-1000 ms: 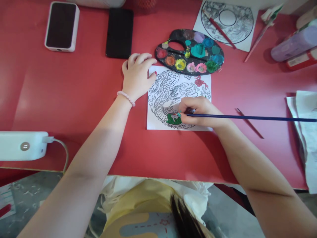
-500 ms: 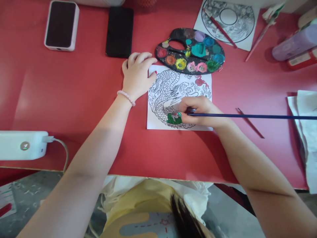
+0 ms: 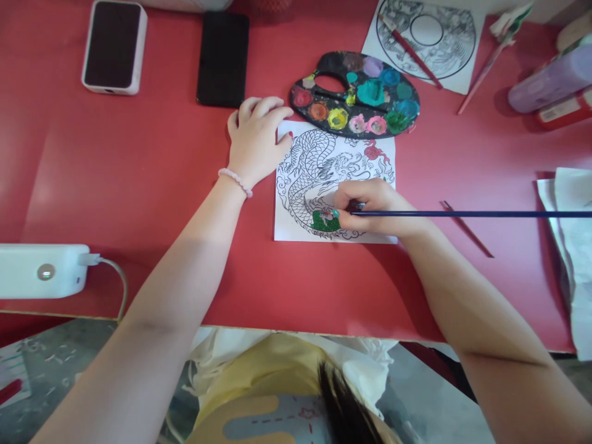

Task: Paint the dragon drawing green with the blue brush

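Observation:
A white sheet with a dragon line drawing (image 3: 300,179) lies on the red table; a patch low on it is green and a swirl at its upper right is red. My right hand (image 3: 370,206) rests on the sheet, fingers closed around a paintbrush with a long dark-blue handle (image 3: 485,214) that points out to the right. Its bristle end is hard to make out by the fingertips, near the green patch. My left hand (image 3: 259,139) lies spread at the sheet's upper left corner, thumb on the paper. Just above the sheet sits a black paint palette (image 3: 340,108) with several colours.
Behind the palette, a red brush (image 3: 411,52) lies across a second drawing (image 3: 451,43). Another thin brush (image 3: 468,229) lies right of my hand. Bottles (image 3: 550,80) and folded paper (image 3: 573,246) are at the right. A phone (image 3: 222,58), a white device (image 3: 115,48) and a power bank (image 3: 41,271) are leftward.
Almost nothing differs. The far end of the blue brush handle has risen slightly in view; both hands and the sheet stay in place.

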`<state>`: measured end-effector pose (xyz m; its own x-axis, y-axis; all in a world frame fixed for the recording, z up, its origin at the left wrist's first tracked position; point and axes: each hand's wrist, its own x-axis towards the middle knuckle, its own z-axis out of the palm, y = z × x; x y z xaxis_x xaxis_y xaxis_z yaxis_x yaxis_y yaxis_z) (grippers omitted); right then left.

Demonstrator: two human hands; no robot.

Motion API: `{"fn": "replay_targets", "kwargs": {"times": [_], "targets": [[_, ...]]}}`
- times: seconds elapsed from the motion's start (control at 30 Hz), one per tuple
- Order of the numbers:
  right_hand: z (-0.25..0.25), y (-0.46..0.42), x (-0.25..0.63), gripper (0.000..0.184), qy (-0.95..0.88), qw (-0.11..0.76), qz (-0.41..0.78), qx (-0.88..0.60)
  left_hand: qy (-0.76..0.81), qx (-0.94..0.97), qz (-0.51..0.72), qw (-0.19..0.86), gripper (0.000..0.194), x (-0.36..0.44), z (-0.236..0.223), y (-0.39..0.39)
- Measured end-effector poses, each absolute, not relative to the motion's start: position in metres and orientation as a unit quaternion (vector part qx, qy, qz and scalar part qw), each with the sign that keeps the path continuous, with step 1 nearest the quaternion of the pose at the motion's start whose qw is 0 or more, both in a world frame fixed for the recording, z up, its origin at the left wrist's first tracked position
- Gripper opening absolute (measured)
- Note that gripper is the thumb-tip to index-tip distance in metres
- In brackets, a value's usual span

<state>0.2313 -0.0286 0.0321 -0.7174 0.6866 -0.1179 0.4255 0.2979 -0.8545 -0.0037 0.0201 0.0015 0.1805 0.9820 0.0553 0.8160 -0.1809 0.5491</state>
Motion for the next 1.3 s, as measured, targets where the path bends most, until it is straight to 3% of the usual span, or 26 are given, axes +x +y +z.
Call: {"fn": "replay_targets", "kwargs": {"times": [0.4,1.3], "targets": [[0.0319,-0.0286,0.2308,0.026,-0.798,0.14,0.472,-0.347,0.557,0.777,0.155,0.25,0.073,-0.0071,-0.0035,0.0219],[0.0316,-0.0296,0.2306,0.023,-0.803,0.145,0.463,-0.347,0.63,0.72,0.212,0.199,0.062,0.0012,0.0052,0.0175]]}}
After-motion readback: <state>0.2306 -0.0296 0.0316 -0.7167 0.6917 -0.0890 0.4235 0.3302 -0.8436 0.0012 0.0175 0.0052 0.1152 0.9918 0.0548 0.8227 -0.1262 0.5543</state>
